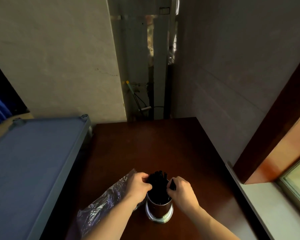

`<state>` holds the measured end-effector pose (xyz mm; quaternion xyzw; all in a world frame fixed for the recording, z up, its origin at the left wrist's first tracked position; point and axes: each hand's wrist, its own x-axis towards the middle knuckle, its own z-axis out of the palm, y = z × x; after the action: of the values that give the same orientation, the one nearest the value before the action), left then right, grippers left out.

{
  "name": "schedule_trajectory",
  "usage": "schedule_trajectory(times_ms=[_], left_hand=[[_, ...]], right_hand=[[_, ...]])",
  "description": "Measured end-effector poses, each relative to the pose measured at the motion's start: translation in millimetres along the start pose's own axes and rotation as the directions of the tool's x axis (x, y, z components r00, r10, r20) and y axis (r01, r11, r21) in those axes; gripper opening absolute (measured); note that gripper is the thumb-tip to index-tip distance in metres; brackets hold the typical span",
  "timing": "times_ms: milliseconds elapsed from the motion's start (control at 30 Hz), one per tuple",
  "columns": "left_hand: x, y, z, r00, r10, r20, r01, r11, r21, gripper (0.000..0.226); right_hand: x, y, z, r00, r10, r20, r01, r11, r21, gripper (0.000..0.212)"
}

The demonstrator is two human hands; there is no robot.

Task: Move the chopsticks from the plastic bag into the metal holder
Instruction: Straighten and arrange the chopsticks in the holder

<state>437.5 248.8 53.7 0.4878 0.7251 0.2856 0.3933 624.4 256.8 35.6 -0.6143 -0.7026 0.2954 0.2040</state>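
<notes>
A shiny metal holder (158, 213) stands upright on the dark wooden table (145, 144), near its front edge. A thick bundle of black chopsticks (158, 183) stands in it, their ends sticking out above the rim. My left hand (139, 185) grips the bundle's left side with curled fingers. My right hand (181, 191) pinches a few chopsticks at the bundle's right side. The clear plastic bag (102, 201) lies crumpled on the table to the left, partly under my left forearm; I cannot tell what is inside it.
A blue-grey cot (33, 161) stands against the table's left edge. Walls close the back and right side. A window sill (274, 205) and a brown window frame (275, 135) lie at the right.
</notes>
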Motion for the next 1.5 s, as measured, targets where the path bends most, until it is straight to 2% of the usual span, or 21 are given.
schedule_trajectory(times_ms=[167,300,400,500,667,833,1067,1300,1400,1500], left_hand=[[3,3,1,0.996,0.080,-0.030,-0.076,0.990,0.118,0.033],[5,3,3,0.991,0.115,-0.064,-0.100,0.973,0.209,0.031],[6,3,5,0.986,0.162,-0.044,-0.149,0.965,0.215,0.023],[7,6,6,0.975,0.222,-0.031,-0.206,0.941,0.268,0.019],[6,3,12,0.950,0.312,0.006,-0.297,0.896,0.331,0.010],[3,4,14,0.947,0.318,0.034,-0.311,0.891,0.330,0.008],[2,17,-3,0.940,0.341,0.035,-0.330,0.872,0.363,0.024],[2,48,-45,0.908,0.415,0.056,-0.417,0.884,0.213,0.012],[0,62,-60,0.907,0.420,0.029,-0.420,0.899,0.128,0.012],[1,74,-74,0.909,0.417,-0.005,-0.417,0.908,0.052,0.008]], right_hand=[[0,2,2,1.000,-0.006,0.005,0.006,0.999,0.048,0.011],[-1,3,-1,0.999,-0.030,0.011,0.029,0.995,0.095,0.033],[-3,0,-7,0.997,-0.071,-0.004,0.071,0.989,0.132,0.055],[-4,-5,-16,0.993,-0.105,-0.062,0.113,0.981,0.157,0.063],[-8,-13,-30,0.983,-0.149,-0.109,0.168,0.966,0.196,0.055],[-10,-16,-36,0.979,-0.163,-0.120,0.183,0.965,0.186,0.041],[-16,-14,-39,0.985,-0.126,-0.114,0.149,0.963,0.224,0.015],[-21,-28,-37,0.988,-0.111,-0.107,0.136,0.955,0.263,0.014],[-19,-36,-34,0.987,-0.127,-0.097,0.145,0.968,0.205,0.008],[-15,-40,-33,0.988,-0.133,-0.073,0.145,0.972,0.185,0.028]])
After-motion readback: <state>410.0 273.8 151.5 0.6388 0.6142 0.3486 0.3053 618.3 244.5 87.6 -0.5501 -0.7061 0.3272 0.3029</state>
